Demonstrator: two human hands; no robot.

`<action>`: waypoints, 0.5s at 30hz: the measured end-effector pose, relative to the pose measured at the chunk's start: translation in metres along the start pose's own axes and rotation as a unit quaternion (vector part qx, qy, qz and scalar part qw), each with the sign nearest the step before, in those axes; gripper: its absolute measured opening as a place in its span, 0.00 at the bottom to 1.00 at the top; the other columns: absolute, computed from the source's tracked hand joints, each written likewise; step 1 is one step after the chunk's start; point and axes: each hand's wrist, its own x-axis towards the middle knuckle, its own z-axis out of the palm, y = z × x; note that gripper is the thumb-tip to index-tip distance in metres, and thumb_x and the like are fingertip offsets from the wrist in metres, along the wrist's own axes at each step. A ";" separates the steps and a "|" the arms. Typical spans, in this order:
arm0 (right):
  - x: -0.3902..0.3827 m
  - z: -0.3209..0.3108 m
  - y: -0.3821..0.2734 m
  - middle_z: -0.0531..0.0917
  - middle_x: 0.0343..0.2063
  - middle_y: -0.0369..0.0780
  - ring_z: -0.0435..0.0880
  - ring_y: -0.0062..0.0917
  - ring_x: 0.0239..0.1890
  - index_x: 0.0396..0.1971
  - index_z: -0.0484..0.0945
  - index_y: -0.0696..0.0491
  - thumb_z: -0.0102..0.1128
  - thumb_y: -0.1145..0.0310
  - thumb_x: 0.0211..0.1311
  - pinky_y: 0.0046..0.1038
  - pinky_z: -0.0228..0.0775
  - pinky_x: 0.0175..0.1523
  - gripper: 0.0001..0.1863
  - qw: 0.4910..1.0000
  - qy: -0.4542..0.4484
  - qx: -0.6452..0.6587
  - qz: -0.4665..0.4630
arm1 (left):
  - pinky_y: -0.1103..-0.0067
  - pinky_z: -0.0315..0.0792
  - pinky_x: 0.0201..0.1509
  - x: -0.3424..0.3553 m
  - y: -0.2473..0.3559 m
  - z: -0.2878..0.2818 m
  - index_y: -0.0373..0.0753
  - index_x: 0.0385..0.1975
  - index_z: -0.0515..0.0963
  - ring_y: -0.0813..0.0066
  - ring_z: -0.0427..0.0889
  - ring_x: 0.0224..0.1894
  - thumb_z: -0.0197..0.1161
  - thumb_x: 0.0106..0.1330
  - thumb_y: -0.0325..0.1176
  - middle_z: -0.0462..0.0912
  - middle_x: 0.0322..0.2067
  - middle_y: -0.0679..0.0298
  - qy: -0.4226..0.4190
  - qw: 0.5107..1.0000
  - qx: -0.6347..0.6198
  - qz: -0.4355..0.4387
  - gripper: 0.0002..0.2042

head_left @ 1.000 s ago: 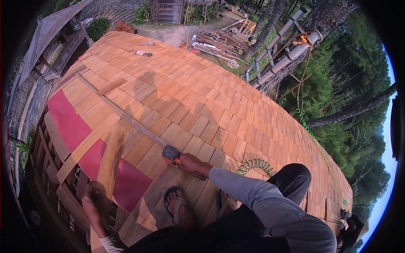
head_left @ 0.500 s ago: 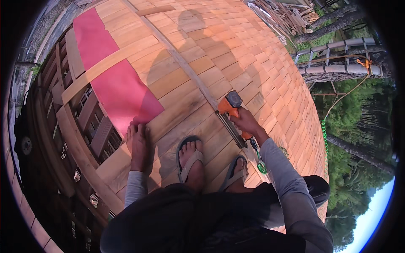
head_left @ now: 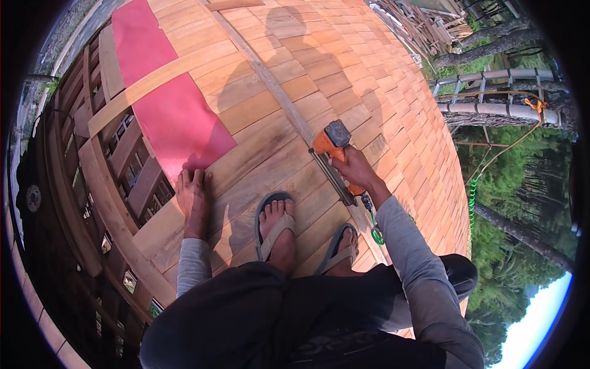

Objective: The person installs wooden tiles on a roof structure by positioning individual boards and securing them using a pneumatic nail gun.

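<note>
My right hand [head_left: 357, 170] is wrapped around the handle of an orange and black nail gun [head_left: 332, 142]. The tool's long dark magazine slants down toward my right foot, and its head rests over or just above a narrow wooden batten [head_left: 278, 97]. My left hand [head_left: 193, 195] lies with fingers stretched forward on the wooden shingles [head_left: 252, 161], at the lower corner of a red sheet [head_left: 178, 120]. Its fingertips touch the sheet's edge; what lies under the palm is hidden.
I crouch in sandals [head_left: 275, 230] on the sloping shingled roof. To the left, open wooden framing [head_left: 120, 197] shows gaps. A green coiled air hose [head_left: 472, 203] hangs at the right edge, near a ladder [head_left: 491, 108] and trees. Stacked lumber [head_left: 430, 24] lies beyond.
The nail gun in my right hand has shifted slightly left and up along the batten. My left hand has moved slightly up and left, staying at the red sheet's corner.
</note>
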 end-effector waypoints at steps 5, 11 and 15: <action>0.005 0.002 -0.025 0.87 0.46 0.57 0.87 0.51 0.51 0.57 0.75 0.63 0.68 0.61 0.65 0.43 0.77 0.57 0.27 1.000 0.015 -0.012 -0.011 | 0.59 0.72 0.56 0.005 -0.011 -0.001 0.43 0.41 0.82 0.53 0.77 0.53 0.67 0.71 0.45 0.77 0.44 0.56 -0.021 1.000 0.015 0.014 0.12; 0.015 0.003 -0.025 0.87 0.45 0.55 0.88 0.50 0.49 0.56 0.76 0.63 0.68 0.61 0.65 0.42 0.78 0.56 0.26 1.000 0.013 -0.007 0.017 | 0.59 0.70 0.56 0.007 -0.009 0.002 0.43 0.44 0.81 0.52 0.75 0.54 0.64 0.73 0.46 0.76 0.45 0.55 -0.007 0.997 0.047 0.055 0.13; 0.025 0.012 -0.026 0.87 0.45 0.55 0.88 0.49 0.49 0.55 0.77 0.63 0.68 0.60 0.66 0.41 0.78 0.56 0.26 1.000 0.018 -0.001 -0.004 | 0.58 0.67 0.59 0.004 -0.002 0.002 0.42 0.44 0.80 0.50 0.73 0.56 0.62 0.75 0.43 0.75 0.48 0.53 -0.027 0.999 0.038 0.023 0.11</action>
